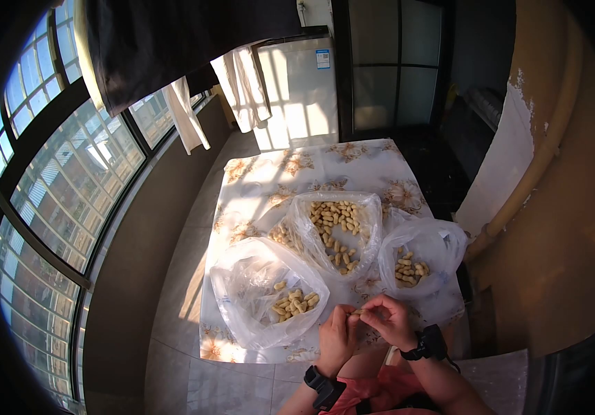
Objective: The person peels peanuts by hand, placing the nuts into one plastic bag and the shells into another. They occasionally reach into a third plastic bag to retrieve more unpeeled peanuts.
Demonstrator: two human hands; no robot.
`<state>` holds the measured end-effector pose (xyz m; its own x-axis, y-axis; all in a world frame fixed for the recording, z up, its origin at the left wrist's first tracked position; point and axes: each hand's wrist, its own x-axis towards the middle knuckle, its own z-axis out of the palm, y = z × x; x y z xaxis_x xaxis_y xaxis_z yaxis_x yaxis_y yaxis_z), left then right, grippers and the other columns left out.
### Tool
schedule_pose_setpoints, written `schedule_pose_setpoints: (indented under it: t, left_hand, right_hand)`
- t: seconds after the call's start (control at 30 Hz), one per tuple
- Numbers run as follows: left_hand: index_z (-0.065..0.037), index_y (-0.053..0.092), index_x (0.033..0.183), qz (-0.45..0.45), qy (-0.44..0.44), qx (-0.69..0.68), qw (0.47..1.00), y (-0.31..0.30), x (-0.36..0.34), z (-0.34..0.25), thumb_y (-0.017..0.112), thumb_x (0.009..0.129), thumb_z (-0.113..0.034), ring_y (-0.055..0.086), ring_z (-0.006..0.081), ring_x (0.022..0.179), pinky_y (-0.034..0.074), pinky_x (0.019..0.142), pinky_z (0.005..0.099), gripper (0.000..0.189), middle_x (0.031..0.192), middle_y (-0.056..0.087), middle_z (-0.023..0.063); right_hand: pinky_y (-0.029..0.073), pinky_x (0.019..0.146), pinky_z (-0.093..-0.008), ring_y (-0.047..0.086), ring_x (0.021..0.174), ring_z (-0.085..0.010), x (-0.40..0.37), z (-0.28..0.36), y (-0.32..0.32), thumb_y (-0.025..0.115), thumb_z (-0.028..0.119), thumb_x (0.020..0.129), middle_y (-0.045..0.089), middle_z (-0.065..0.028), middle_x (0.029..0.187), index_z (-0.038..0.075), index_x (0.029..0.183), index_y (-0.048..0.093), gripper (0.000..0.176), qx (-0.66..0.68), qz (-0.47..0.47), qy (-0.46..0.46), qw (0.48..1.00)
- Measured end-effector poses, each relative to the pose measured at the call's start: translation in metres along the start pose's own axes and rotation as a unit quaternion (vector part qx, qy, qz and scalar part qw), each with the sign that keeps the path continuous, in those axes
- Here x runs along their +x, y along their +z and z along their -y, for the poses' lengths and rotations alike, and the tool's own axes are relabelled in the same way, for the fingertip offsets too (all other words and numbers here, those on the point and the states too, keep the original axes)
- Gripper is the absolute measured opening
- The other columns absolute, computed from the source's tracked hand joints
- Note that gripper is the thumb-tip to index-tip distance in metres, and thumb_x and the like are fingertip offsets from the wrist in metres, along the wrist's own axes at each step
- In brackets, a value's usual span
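My left hand (pixel 337 339) and my right hand (pixel 392 324) meet at the near edge of the table. Between their pinched fingertips is a small peanut (pixel 358 312), partly covered by the fingers. Three open clear plastic bags surround this spot. The left bag (pixel 238 294), nearest my left hand, has a small pile of peanuts (pixel 294 305) in it. Farther back, the middle bag (pixel 302 220) holds many peanuts (pixel 337 216) spread along its inside. A smaller heap of peanuts (pixel 410 269) lies in the right bag (pixel 442 242), just beyond my right hand.
A flowered cloth covers the table (pixel 370 162). Barred windows (pixel 76 180) run along the left, with dark clothing (pixel 187 41) and pale cloths (pixel 242 86) hanging nearby. A white appliance (pixel 297 90) and a glass-paned door (pixel 395 66) stand behind. At right, a pipe (pixel 529 173) follows the wall.
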<state>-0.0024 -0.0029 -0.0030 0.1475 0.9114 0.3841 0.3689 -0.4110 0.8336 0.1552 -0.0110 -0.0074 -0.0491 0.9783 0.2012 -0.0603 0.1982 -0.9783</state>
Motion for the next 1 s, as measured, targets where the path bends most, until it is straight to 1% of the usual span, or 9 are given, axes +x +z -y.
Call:
schedule_pose_setpoints:
  t: [0.27, 0.77, 0.83, 0.97, 1.0]
  left_hand:
    - [-0.003, 0.055, 0.097, -0.006, 0.004, -0.006, 1.000, 0.0013, 0.0000, 0.0013, 0.057, 0.099, -0.017, 0.063, 0.0377, 0.069, 0.049, 0.059, 0.0434, 0.014, 0.082, 0.063, 0.0158]
    - [-0.003, 0.055, 0.096, 0.000, -0.003, -0.005, 1.000, 0.0000, 0.0008, -0.0015, 0.057, 0.098, -0.016, 0.063, 0.0383, 0.070, 0.049, 0.060, 0.0439, 0.013, 0.082, 0.063, 0.0164]
    - [-0.002, 0.057, 0.094, -0.004, 0.003, -0.005, 1.000, 0.0001, 0.0007, -0.0022, 0.055, 0.099, -0.013, 0.061, 0.0340, 0.067, 0.047, 0.060, 0.0398, 0.012, 0.079, 0.061, 0.0148]
    - [-0.002, 0.057, 0.094, 0.000, 0.000, -0.006, 1.000, -0.0003, 0.0009, -0.0024, 0.055, 0.099, -0.013, 0.061, 0.0341, 0.067, 0.047, 0.060, 0.0400, 0.012, 0.079, 0.061, 0.0149]
    - [-0.002, 0.056, 0.095, 0.003, -0.002, -0.006, 1.000, -0.0007, 0.0010, -0.0026, 0.056, 0.098, -0.014, 0.062, 0.0362, 0.068, 0.048, 0.060, 0.0420, 0.012, 0.080, 0.062, 0.0159]
  right_hand:
    - [0.050, 0.085, -0.0273, 0.062, 0.094, -0.0110, -0.0001, 0.0011, -0.0008, 0.073, 0.009, 0.089, 0.067, -0.0057, 0.100, 0.000, 0.101, 0.064, 0.017, -0.003, 0.012, 0.003, 1.000]
    - [0.050, 0.086, -0.0271, 0.062, 0.094, -0.0108, 0.0001, 0.0023, -0.0005, 0.072, 0.010, 0.090, 0.066, -0.0050, 0.099, 0.000, 0.102, 0.064, 0.018, 0.009, 0.014, 0.007, 1.000]
    - [0.049, 0.086, -0.0272, 0.062, 0.094, -0.0109, 0.0001, 0.0018, -0.0008, 0.072, 0.010, 0.090, 0.066, -0.0051, 0.099, 0.000, 0.102, 0.064, 0.018, 0.008, 0.015, 0.006, 1.000]
    - [0.049, 0.086, -0.0274, 0.062, 0.095, -0.0112, 0.0001, 0.0007, -0.0011, 0.072, 0.009, 0.091, 0.066, -0.0052, 0.100, 0.000, 0.102, 0.063, 0.018, 0.004, 0.017, -0.001, 1.000]
    - [0.049, 0.086, -0.0274, 0.062, 0.095, -0.0112, 0.0002, 0.0007, -0.0010, 0.072, 0.009, 0.091, 0.066, -0.0052, 0.100, 0.000, 0.102, 0.063, 0.018, 0.004, 0.017, -0.001, 1.000]
